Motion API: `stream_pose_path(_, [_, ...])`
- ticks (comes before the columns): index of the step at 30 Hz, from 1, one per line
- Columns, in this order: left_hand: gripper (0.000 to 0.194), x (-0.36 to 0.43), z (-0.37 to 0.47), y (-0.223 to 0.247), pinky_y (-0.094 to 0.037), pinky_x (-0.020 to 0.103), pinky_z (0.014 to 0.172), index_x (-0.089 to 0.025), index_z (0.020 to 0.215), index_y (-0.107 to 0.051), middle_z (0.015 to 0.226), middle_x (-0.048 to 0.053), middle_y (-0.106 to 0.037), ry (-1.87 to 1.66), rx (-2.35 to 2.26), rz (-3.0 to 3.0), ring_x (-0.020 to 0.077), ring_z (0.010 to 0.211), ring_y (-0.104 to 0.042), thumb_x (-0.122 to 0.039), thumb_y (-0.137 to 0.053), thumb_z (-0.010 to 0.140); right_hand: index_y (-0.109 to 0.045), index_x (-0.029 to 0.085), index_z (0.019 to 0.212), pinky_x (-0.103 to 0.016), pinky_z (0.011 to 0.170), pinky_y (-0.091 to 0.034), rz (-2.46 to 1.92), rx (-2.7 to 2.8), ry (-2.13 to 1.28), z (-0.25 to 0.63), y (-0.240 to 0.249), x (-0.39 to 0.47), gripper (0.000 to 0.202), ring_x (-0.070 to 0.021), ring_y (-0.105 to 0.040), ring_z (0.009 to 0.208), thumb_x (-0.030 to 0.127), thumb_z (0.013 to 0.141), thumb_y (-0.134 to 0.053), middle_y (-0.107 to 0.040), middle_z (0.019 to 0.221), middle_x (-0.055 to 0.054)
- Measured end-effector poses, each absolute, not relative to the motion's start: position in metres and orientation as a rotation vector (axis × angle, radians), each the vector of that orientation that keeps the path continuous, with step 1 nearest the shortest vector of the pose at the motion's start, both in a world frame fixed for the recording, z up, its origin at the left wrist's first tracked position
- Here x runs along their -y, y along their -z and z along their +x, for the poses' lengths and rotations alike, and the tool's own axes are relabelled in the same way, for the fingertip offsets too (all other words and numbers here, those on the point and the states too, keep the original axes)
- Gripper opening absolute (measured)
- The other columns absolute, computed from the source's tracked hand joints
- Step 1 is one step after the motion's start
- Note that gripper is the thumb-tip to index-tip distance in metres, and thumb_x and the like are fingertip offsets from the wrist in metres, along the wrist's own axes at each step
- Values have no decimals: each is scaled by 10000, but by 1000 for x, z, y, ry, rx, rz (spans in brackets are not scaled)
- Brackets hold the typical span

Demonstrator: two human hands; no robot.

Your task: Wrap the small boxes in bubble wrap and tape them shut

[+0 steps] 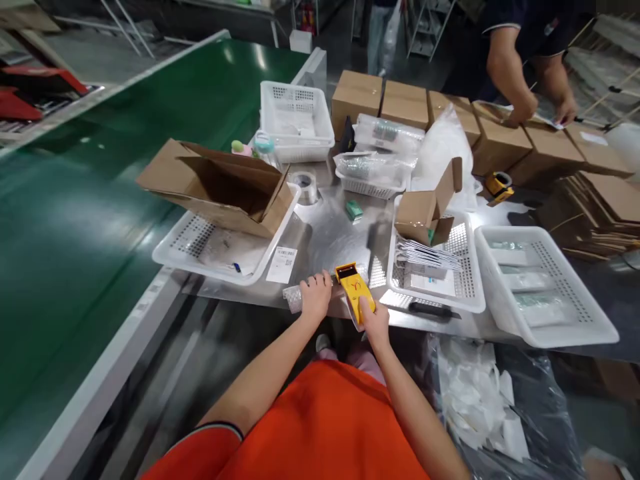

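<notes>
Yellow plastic, wedge-shaped and glossy, the tape dispenser (355,289) sits at the near edge of the brushed-metal table (330,233), gripped by the right hand (375,319). The left hand (315,295) closes over a crinkly bubble-wrapped bundle (294,297) just beside it. Perforated white plastic baskets (440,280) flank them; an open corrugated cardboard box (225,187) lies tilted in another.

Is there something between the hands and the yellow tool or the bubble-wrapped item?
Nothing visible. The right hand already grips the yellow tool, and the left hand lies directly on the bubble-wrapped item at the metal table edge.
</notes>
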State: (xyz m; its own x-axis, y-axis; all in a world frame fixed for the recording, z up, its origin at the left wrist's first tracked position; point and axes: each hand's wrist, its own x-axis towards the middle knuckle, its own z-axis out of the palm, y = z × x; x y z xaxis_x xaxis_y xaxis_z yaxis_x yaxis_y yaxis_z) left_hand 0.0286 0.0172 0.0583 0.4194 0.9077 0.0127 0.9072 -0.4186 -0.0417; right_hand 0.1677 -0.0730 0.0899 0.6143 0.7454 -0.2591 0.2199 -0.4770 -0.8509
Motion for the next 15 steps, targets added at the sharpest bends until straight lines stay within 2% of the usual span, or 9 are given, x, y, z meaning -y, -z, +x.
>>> stream_pose_path(5, [511, -15, 31, -62, -473, 484, 799, -37, 1448, -481, 1128, 242, -644, -76, 1688, -2638, 340, 976, -605, -137, -412, 951, -608, 189, 647, -290, 512, -396, -1994, 716, -857, 168, -89, 127, 557, -175, -514, 549, 730, 751, -522, -587, 581, -39])
stream_pose_path(10, [682, -17, 30, -66, -464, 482, 826, -18, 1501, -409, 1172, 238, -613, -166, 1687, -2674, 345, 1002, -574, -239, -620, 892, -627, 196, 650, -304, 500, -387, -2056, 644, -950, 168, -86, 193, 527, -187, -504, 539, 702, 765, -535, -605, 588, -51])
stream_pose_path(12, [735, -18, 28, -65, -460, 480, 834, -57, 1544, -363, 1170, 228, -613, -166, 1684, -2674, 337, 999, -567, -267, -635, 894, -629, 198, 635, -301, 500, -376, -2126, 658, -953, 167, -80, 190, 537, -193, -516, 538, 707, 765, -520, -611, 577, -59])
stream_pose_path(15, [796, -17, 25, -62, -448, 487, 860, -215, 1605, -284, 1217, 208, -609, -140, 1649, -2685, 328, 1005, -565, -314, -646, 903, -623, 214, 586, -288, 506, -360, -2262, 752, -863, 169, -73, 150, 522, -197, -539, 531, 682, 786, -507, -607, 546, -66])
